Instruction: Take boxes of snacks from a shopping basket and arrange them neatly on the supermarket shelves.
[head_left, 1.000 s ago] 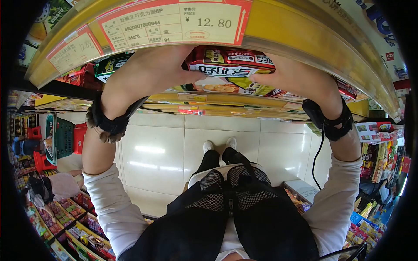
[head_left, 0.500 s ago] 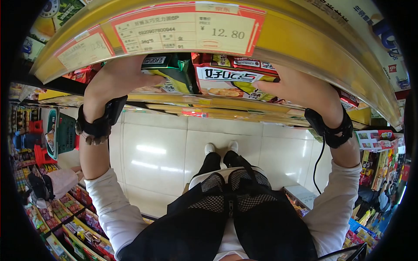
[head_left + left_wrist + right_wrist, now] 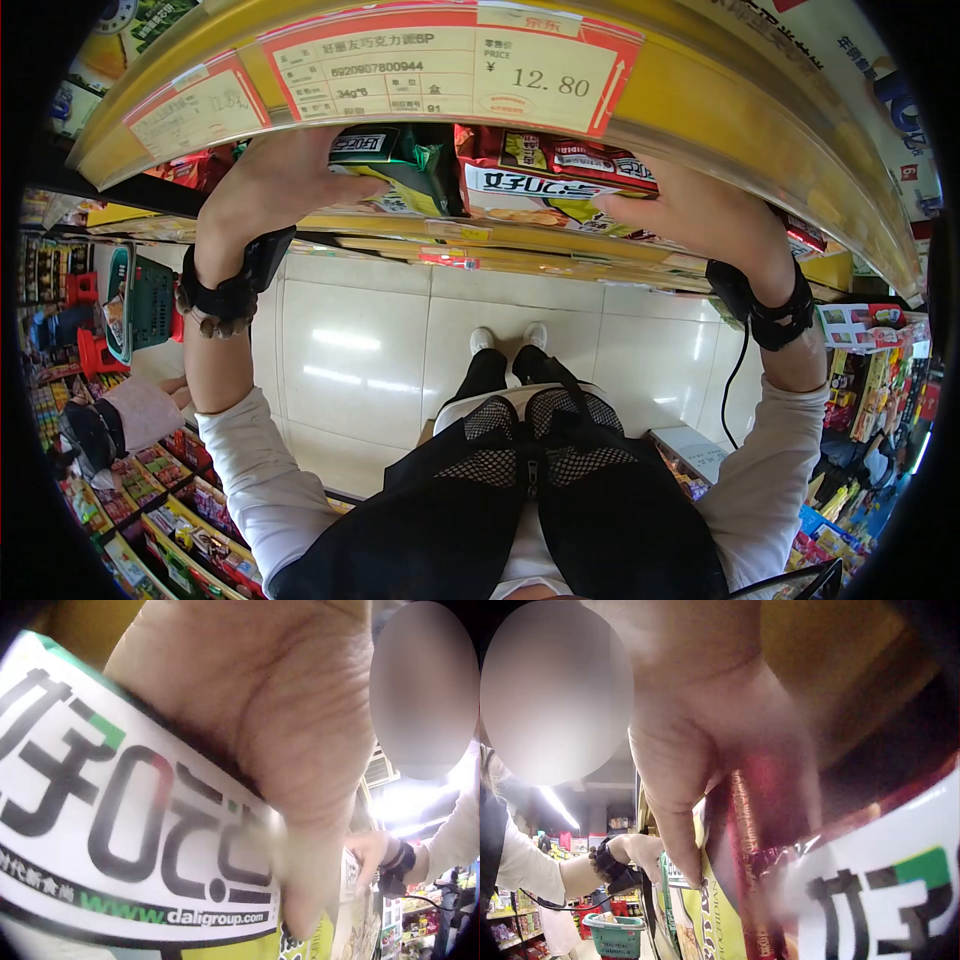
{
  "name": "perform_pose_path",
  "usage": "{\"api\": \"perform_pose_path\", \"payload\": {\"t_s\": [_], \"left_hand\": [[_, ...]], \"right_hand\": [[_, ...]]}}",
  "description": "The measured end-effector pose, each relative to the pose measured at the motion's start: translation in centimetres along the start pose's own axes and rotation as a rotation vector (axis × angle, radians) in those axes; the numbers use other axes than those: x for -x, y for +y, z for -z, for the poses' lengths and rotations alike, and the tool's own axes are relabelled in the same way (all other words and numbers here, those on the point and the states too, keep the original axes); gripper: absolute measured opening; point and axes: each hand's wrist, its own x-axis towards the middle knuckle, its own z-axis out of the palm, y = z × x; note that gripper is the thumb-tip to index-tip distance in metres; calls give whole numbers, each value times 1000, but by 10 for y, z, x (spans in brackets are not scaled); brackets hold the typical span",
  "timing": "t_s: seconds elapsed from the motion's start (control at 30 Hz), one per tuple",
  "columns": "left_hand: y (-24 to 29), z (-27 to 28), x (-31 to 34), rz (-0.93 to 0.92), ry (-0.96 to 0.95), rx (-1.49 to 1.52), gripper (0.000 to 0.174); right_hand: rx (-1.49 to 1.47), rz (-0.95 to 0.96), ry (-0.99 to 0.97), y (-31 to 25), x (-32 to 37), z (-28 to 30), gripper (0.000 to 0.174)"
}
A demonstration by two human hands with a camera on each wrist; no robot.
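Under the yellow shelf edge, a green snack pack [image 3: 420,175] and a red snack pack [image 3: 535,180] stand side by side in the head view. My left hand [image 3: 270,190] holds the green pack, its thumb along the lettered front, the other fingers hidden behind. In the left wrist view the white label [image 3: 135,825] fills the lower left beside that thumb. My right hand [image 3: 690,215] grips the red pack at its right end. Its thumb presses the yellow-green front [image 3: 716,915] in the right wrist view; its fingers reach behind the pack's red edge.
A yellow shelf edge [image 3: 690,90] with a price tag [image 3: 450,70] hangs over both hands. Lower shelf edges [image 3: 480,240] run below the packs. A green basket [image 3: 150,300] stands to the left on the tiled floor [image 3: 500,300]. Another person [image 3: 135,410] is at the lower left.
My left hand has let go of the red pack's left end and moved left to the green pack. The red pack has come down beside it, with my right hand still on it.
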Motion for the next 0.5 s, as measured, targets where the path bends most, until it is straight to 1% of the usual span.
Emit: {"api": "perform_pose_path", "payload": {"t_s": [0.03, 0.07, 0.13, 0.17, 0.23, 0.3, 0.37, 0.43, 0.5], "left_hand": [[1, 0, 0, 43, -12, 9, 60], [-1, -1, -1, 43, -13, 10, 60], [-7, -2, -4, -12, -4, 57, 59], [-6, -2, -4, -12, -5, 57, 59], [-1, 0, -4, 68, -13, 56, 59], [-1, 1, -2, 43, -9, 42, 59], [0, 3, 0, 18, -5, 26, 59], [-1, 4, 1, 41, -51, -8, 59], [-2, 3, 2, 13, -30, 12, 60]], "right_hand": [[-30, 33, 24, 0, 1, 1, 49], [-61, 67, 48, 0, 2, 1, 49], [-43, 77, 58, -1, 3, -1, 49], [-25, 87, 68, -2, 4, -2, 50], [-32, 103, 71, -6, 4, 0, 50], [-39, 119, 75, -7, 2, -2, 50], [2, 173, 186, -3, -2, -8, 41], [-1, 168, 212, -3, -2, -10, 42], [-5, 164, 239, -4, -2, -10, 42]]}}
